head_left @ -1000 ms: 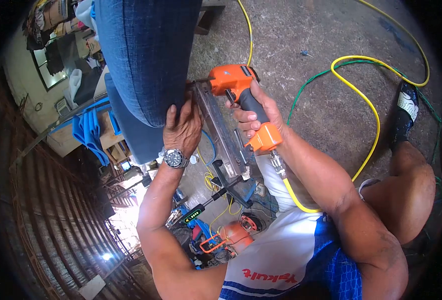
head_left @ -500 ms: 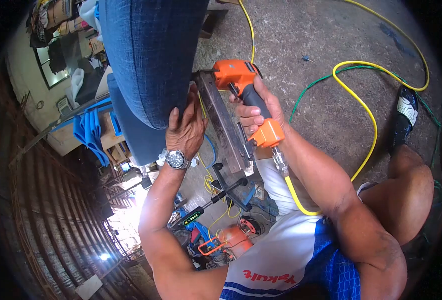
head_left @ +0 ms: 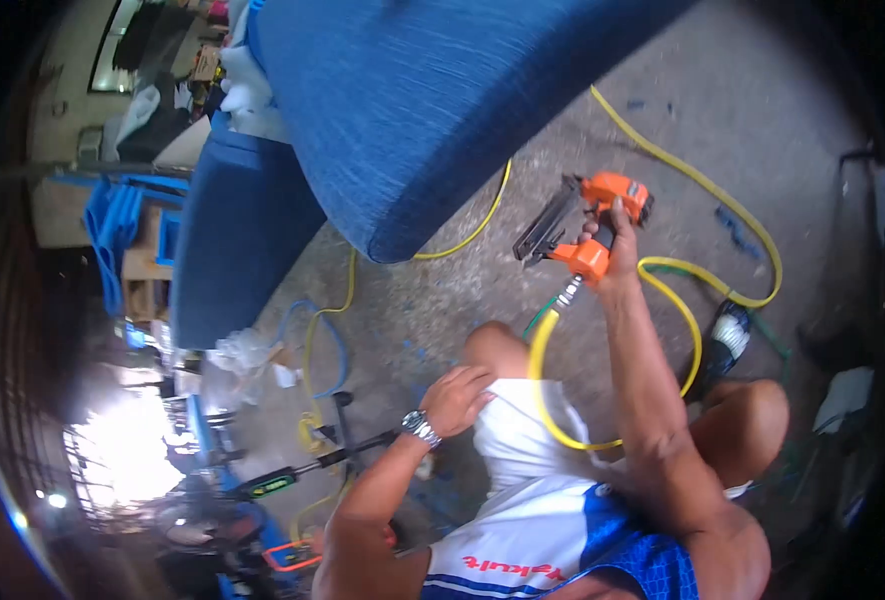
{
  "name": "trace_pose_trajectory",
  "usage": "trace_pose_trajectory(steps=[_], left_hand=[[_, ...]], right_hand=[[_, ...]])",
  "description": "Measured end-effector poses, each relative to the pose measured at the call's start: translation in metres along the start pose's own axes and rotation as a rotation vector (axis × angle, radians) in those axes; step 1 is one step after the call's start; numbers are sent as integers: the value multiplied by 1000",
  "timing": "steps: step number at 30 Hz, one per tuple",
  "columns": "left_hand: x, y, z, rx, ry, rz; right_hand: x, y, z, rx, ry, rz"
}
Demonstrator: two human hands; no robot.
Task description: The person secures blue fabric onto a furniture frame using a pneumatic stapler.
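Observation:
My right hand (head_left: 610, 240) grips the dark handle of an orange pneumatic staple gun (head_left: 617, 190), held over the concrete floor. Its long dark magazine points to the left, and a yellow air hose (head_left: 540, 375) runs from its metal coupling. My left hand (head_left: 459, 398), below a wrist watch, is at the white shorts (head_left: 507, 440) near my bent knee. Its fingers are bent and pressed together; whether they pinch anything is hidden. A blue fabric-covered upholstered piece (head_left: 402, 110) looms above, apart from both hands.
Another blue upholstered panel (head_left: 237, 240) stands on the left. The yellow hose loops over the concrete floor (head_left: 412, 310) near a green line. Crumpled clear plastic (head_left: 242, 355) lies lower left, near a black stand (head_left: 337, 450). Blue pieces (head_left: 117, 235) hang by a wooden shelf.
My left hand has left the upholstered piece and come down to my shorts. The staple gun has moved right, away from the piece. The view has shifted.

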State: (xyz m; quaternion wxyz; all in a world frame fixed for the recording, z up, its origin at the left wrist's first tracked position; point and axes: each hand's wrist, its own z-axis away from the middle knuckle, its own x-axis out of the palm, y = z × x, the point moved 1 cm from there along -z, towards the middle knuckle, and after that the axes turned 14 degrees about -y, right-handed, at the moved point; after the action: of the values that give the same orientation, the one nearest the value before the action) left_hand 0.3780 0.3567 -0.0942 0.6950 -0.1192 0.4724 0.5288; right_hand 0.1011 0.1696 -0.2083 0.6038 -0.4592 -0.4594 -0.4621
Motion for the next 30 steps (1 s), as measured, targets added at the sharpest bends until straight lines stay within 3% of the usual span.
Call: trace_pose_trajectory(steps=[4,6,8,11,12,14,17,19,23,30], left_hand=[[56,-8,10,-58,293,75],[74,-18,3,-64,387,211],[41,-10,4,-148,621,350],[-41,-22,-8,-138,1018,105],[-67,-24,-15,-111,1125,25],[-140,-6,-25,-76,1180,-239],[-196,12,-46,-153,1030,-398],[-220,22,-64,-160,955,-484],[-257,68,-98,-22,681,-643],[-317,135,-198,287,453,-792]], right_hand=[[-12,-24,-13,-217,585,231],[14,-43,2,-335,632,348],[32,-61,13,-415,624,433],[53,-97,27,-508,436,540],[84,-103,38,-559,479,578],[113,-124,49,-695,383,683],[152,-156,74,-715,172,889],[169,-163,93,-748,152,926],[177,-167,126,-798,172,929],[155,-206,130,-831,164,839]])
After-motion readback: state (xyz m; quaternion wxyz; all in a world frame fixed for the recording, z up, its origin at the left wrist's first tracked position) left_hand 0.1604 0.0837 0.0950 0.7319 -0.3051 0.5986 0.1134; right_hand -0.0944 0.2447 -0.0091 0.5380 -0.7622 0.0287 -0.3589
